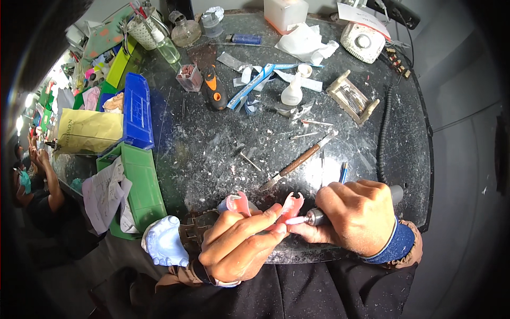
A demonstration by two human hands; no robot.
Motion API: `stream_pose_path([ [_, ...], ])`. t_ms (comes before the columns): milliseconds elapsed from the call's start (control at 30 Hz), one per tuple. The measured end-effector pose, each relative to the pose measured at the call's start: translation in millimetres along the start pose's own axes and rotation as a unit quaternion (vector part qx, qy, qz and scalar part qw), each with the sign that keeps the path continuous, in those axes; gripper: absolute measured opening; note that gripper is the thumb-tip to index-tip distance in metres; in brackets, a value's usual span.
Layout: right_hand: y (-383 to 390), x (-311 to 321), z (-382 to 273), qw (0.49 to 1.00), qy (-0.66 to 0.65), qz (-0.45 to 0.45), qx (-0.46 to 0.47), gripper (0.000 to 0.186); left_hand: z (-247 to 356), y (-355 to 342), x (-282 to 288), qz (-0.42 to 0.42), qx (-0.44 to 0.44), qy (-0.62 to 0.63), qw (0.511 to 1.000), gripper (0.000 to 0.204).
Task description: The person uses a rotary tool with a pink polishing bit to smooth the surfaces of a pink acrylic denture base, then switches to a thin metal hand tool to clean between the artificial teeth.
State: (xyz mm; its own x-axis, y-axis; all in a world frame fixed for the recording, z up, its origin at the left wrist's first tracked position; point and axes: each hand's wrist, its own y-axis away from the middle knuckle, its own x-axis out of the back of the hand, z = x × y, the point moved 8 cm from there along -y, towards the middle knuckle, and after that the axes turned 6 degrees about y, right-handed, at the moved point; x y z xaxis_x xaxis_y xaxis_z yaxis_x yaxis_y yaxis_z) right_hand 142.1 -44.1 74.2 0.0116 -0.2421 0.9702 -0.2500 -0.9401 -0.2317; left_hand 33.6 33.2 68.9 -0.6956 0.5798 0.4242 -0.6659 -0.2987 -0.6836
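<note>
Low in the head view, my left hand (239, 247) pinches a pink denture piece (291, 204) with two small hooked tips. My right hand (356, 212) grips a metal rotary handpiece (394, 194), its pale pink bit (297, 220) at the denture piece, touching or very close. A second pink piece (237, 201) shows just behind my left fingers, partly hidden. A pale blue dental cast (166, 245) sits left of my left hand. A wooden-handled knife (300, 159) lies on the dark, dust-speckled bench (202, 149).
Blue (139, 106) and green (139, 196) bins line the left, beyond which a co-worker (40, 186) sits. Bottles (166, 48), tissue, strips, an orange-black tool (215, 87) and a tray (352, 97) lie toward the back. A coiled cord (385, 138) runs along the right edge.
</note>
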Motion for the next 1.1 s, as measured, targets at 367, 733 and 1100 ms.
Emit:
stream_pose_path([
  [367,-6.4,7.1,10.9,0.998,-0.028,0.056,-0.025,0.055,-12.2,0.0,2.3,0.021,0.025,0.068,0.997,0.021],
  [733,-5.5,7.7,1.2,0.990,-0.131,0.006,0.052,0.054,-30.2,0.1,0.8,0.043,0.149,0.219,0.963,0.029],
  [1100,-11.0,12.9,15.1,0.856,-0.507,0.011,0.098,0.024,-39.7,-0.8,-13.1,0.014,0.211,0.503,0.838,0.026],
])
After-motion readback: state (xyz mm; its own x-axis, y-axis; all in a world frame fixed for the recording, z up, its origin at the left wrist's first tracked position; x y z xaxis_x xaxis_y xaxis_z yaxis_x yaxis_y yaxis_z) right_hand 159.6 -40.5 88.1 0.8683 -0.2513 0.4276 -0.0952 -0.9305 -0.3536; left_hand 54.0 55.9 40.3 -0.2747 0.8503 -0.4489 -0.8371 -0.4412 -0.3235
